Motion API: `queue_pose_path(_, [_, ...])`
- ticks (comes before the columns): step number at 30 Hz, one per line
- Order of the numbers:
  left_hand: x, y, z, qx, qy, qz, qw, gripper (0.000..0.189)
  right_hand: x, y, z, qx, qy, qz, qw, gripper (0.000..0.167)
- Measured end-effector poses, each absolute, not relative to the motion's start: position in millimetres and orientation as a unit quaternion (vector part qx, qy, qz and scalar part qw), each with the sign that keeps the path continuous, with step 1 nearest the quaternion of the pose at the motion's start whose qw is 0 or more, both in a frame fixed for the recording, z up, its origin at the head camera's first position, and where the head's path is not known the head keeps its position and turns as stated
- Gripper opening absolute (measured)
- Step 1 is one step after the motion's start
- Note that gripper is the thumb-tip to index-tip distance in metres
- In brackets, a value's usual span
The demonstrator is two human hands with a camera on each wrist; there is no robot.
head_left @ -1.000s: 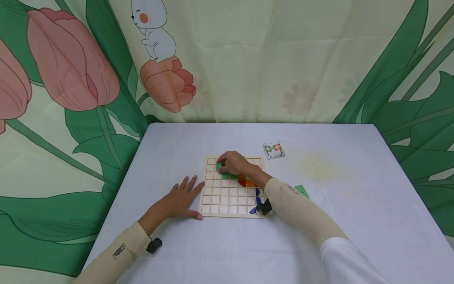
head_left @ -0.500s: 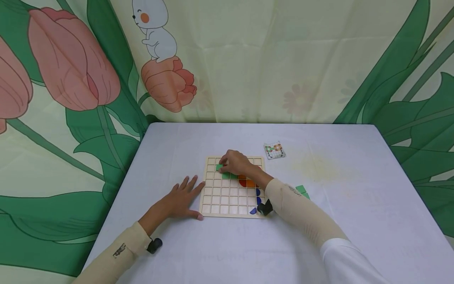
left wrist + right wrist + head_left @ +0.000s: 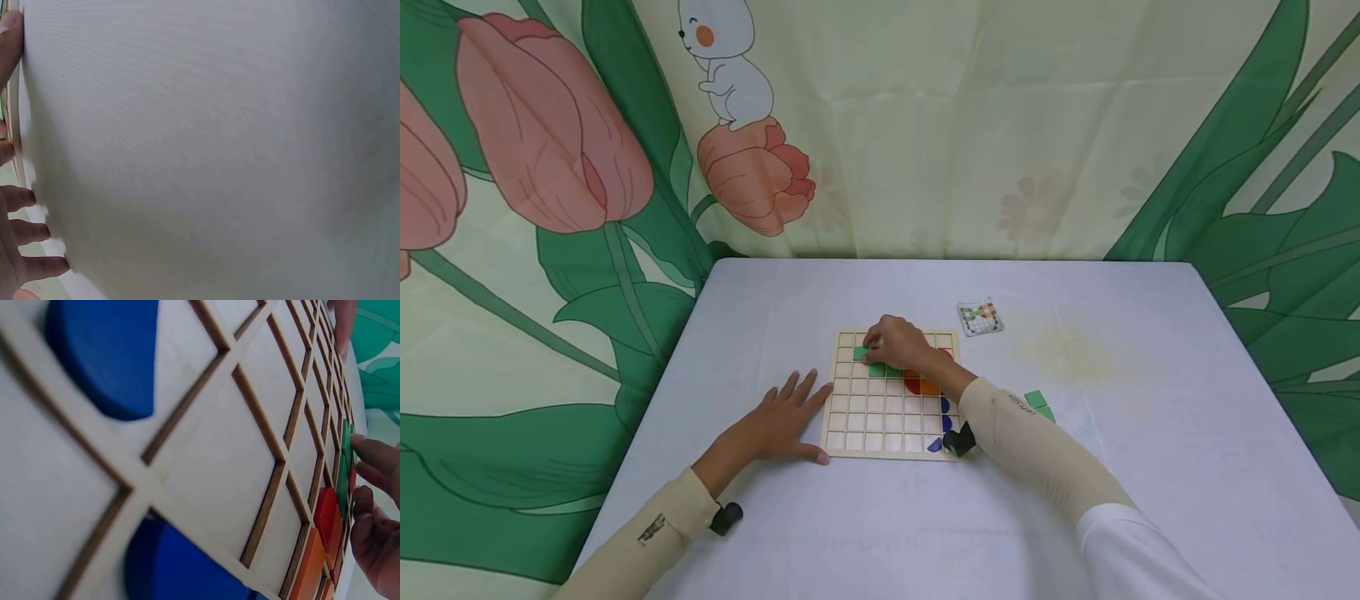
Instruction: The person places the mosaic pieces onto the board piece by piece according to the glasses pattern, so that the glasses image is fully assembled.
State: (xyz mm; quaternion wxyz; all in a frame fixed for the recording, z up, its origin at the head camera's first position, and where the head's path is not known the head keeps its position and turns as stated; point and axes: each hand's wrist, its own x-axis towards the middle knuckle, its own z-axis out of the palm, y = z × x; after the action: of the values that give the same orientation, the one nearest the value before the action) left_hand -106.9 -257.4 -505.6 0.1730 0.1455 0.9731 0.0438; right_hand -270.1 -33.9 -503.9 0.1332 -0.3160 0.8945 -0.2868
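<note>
Tile (image 3: 860, 353), green: second cell in from the left edge of the board (image 3: 876, 422), second row from the far edge. Looks flat. Square, so no long axis to speak of; it meets the green pair (image 3: 885, 372) about corner to corner, one row nearer and to the right.

Right hand (image 3: 897, 343) is the nearer: comes in from the right, palm down, thumb and fingertips close together at the tile's right side. Contact likely; pinched or merely touched, cannot tell from either view. Left hand (image 3: 784, 421) lies on the table (image 3: 760, 317), fingers spread wide, holding nothing, index tip and thumb against the board's left edge; tile is beyond it and to the right. Judged to be steadying the board.

Room: bare cells run from the tile to the near edge; one column separates it from the left rim. Any adjustment probably depends on the cell walls. Right forearm crosses the right edge, partly hiding red (image 3: 913, 386) and orange (image 3: 929, 387) pieces; blue pieces (image 3: 945, 406) near the wrist. Spare tiles (image 3: 1035, 398) just beyond the sleeve; card (image 3: 980, 317) past the far right corner.
</note>
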Motion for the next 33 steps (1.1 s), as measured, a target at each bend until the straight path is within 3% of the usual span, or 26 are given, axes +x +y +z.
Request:
queue_pose_path(12, [-107.7, -258.3, -506.8, 0.148, 0.973, 0.043, 0.17, 0.116, -268.8, -15.7, -496.2, -0.338, 0.871, -0.311, 0.175, 0.03])
queue_pose_path(22, [-107.9, -257.1, -508.9, 0.144, 0.976, 0.041, 0.161, 0.116, -262.5, 69.7, -476.8, -0.327, 0.871, -0.312, 0.192, 0.028])
queue_pose_path(33, [-109.1, -256.2, -510.0, 0.145, 0.975, 0.041, 0.165, 0.116, -236.0, 155.4, -487.8, -0.263, 0.895, -0.299, 0.2, 0.028])
